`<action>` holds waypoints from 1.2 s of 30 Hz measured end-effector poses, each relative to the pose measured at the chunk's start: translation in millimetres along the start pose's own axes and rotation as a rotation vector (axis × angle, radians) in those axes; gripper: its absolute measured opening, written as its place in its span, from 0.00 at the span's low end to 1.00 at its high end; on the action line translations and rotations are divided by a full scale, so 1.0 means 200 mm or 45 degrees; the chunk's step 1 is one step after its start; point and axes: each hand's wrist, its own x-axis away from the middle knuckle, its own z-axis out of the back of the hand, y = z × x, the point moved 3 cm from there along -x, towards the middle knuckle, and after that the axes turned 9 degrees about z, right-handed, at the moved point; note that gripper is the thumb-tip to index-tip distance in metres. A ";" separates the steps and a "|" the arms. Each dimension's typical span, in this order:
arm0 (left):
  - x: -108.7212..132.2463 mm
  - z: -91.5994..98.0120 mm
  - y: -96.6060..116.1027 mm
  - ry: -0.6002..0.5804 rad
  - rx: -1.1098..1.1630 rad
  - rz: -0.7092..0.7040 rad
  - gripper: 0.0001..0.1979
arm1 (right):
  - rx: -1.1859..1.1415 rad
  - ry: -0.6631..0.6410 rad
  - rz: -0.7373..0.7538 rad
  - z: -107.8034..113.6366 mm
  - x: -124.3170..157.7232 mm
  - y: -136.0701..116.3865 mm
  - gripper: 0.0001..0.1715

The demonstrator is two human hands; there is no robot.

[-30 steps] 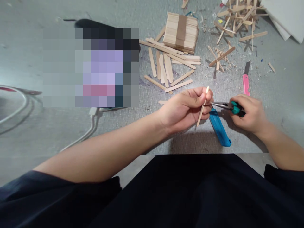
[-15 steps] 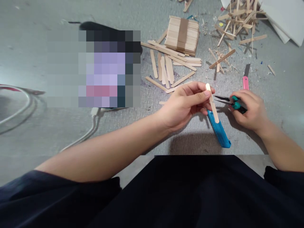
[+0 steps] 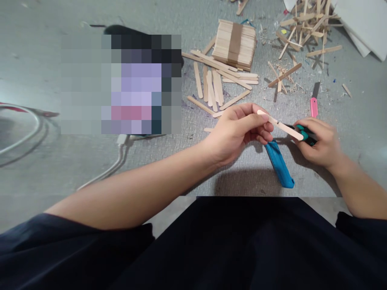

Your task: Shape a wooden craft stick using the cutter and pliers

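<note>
Between thumb and fingers, my left hand (image 3: 238, 129) pinches one end of a popsicle stick (image 3: 288, 130), which slants down to the right. A small dark notch shows near the stick's middle. My right hand (image 3: 319, 139) is closed around needle-nose pliers (image 3: 306, 133) with green and black handles. The stick lies across the pliers and hides most of their jaws, so I cannot tell whether they grip it. Below the left fingertips, a blue utility knife (image 3: 279, 165) rests on the table.
Behind my hands lie loose popsicle sticks (image 3: 213, 90) and a banded bundle of sticks (image 3: 234, 44). A pink cutter (image 3: 314, 106) with its blade out is beyond my right hand. Crossed sticks (image 3: 314, 24) pile up at the far right by white sheets (image 3: 363, 24). A cable (image 3: 116, 161) runs at left.
The popsicle stick has swung from steep to a flatter slant, its free end moving right and up across the pliers. The view has shifted slightly.
</note>
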 end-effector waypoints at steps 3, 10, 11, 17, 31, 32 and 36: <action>0.00 0.00 0.01 0.007 -0.022 -0.015 0.09 | -0.039 -0.007 -0.009 0.01 0.00 0.00 0.11; 0.02 0.00 0.01 -0.025 -0.105 -0.055 0.07 | -0.133 -0.062 -0.022 0.02 -0.02 -0.02 0.07; 0.02 0.00 0.01 -0.023 -0.137 -0.073 0.07 | -0.142 -0.066 -0.023 0.02 -0.02 -0.03 0.07; 0.04 -0.01 0.04 0.033 -0.430 -0.359 0.13 | -0.150 -0.110 -0.034 0.03 -0.02 -0.04 0.09; 0.07 -0.02 0.05 0.148 -0.531 -0.406 0.23 | -0.158 -0.084 -0.071 0.04 -0.03 -0.04 0.05; 0.07 -0.02 0.05 0.147 -0.531 -0.404 0.23 | -0.162 -0.088 -0.075 0.04 -0.03 -0.04 0.05; 0.07 -0.02 0.05 0.144 -0.560 -0.412 0.25 | -0.188 -0.123 -0.062 0.04 -0.03 -0.04 0.06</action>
